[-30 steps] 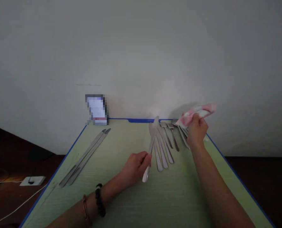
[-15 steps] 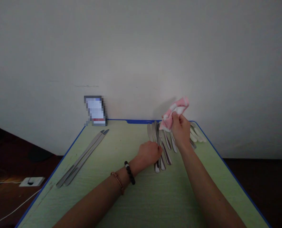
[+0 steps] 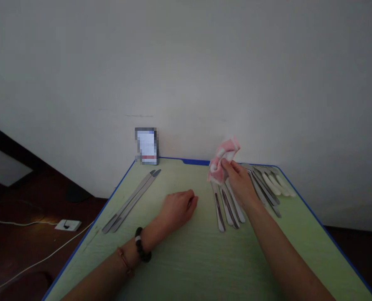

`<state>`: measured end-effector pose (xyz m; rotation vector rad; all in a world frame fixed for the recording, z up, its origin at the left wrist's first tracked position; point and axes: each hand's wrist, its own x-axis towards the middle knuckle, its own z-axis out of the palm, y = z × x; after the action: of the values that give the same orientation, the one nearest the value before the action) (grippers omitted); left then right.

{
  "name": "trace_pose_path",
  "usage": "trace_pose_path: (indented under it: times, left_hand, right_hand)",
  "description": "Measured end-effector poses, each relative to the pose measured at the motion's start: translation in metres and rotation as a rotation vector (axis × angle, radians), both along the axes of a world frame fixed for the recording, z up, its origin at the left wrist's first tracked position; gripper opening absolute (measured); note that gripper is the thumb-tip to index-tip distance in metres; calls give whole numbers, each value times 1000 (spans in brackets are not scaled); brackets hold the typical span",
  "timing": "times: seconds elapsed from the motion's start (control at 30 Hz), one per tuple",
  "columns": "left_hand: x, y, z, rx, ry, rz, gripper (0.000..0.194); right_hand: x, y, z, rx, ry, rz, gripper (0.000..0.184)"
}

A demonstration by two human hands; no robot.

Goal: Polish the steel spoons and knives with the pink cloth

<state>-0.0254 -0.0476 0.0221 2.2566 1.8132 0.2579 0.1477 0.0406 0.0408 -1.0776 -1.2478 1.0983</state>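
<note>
Between thumb and fingers, my right hand pinches a crumpled pink and white cloth above the upper ends of several table knives. Their metal handles point toward me; the cloth and hand hide their far ends. My left hand is to the left of these knives and apart from them, low over the table. Its fingers are curled in, and no object shows in it. Two long table knives lie side by side at the table's left.
More metal cutlery lies at the right, beside several pieces with white ends. A phone-like screen, blurred out, leans against the wall at the back left. A white power strip with cables is on the floor.
My left hand has left the knives and moved left. My right hand still holds the cloth, now slightly lower over the knives. The view has turned left, revealing more cutlery at the right.
</note>
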Motion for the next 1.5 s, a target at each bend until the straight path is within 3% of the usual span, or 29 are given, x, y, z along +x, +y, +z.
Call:
trace_pose_path:
  times: [0.13, 0.27, 0.4, 0.5, 0.6, 0.73, 0.87, 0.97, 1.07, 1.17, 1.27, 1.4, 1.5]
  left_hand:
    - [-61, -26, -8, 212, 210, 143, 31]
    - [-96, -53, -26, 318, 405, 279, 49]
    - [-98, -69, -38, 284, 376, 242, 56]
    - [-95, -71, -39, 213, 261, 244, 60]
    - [-96, -70, -42, 219, 196, 268, 59]
    - [-98, -75, -46, 247, 197, 151, 46]
    - [-97, -86, -31, 178, 347, 215, 41]
    - [-95, -85, -8, -17, 507, 276, 40]
    - [-92, -72, 7, -185, 539, 276, 35]
    - [-89, -59, 10, -247, 492, 226, 25]
    - [-85, -51, 9, -237, 436, 198, 28]
    - [-69, -39, 15, -230, 101, 210, 34]
    - [-46, -27, 15, -131, 19, 222, 33]
  right_hand:
    - [-27, -12, -15, -144, 113, 92, 20]
    - [-53, -26, -37, -350, 349, 188, 17]
    - [-64, -35, -45, -547, 635, 264, 10]
    - [-63, -39, -38, -543, 729, 298, 20]
    - [-64, -41, -32, -461, 695, 317, 34]
    - [-70, -44, -43, -418, 539, 247, 28]
    - [-72, -45, -54, -460, 469, 156, 16]
    - [-73, -46, -53, -507, 571, 179, 18]
    - [-75, -46, -51, -474, 611, 162, 21]
    - [-76, -48, -57, -395, 524, 81, 22]
    - [-75, -48, -64, -301, 397, 11, 22]
    - [-72, -48, -64, -143, 249, -112, 26]
    - [-73, -50, -62, -127, 224, -48, 29]
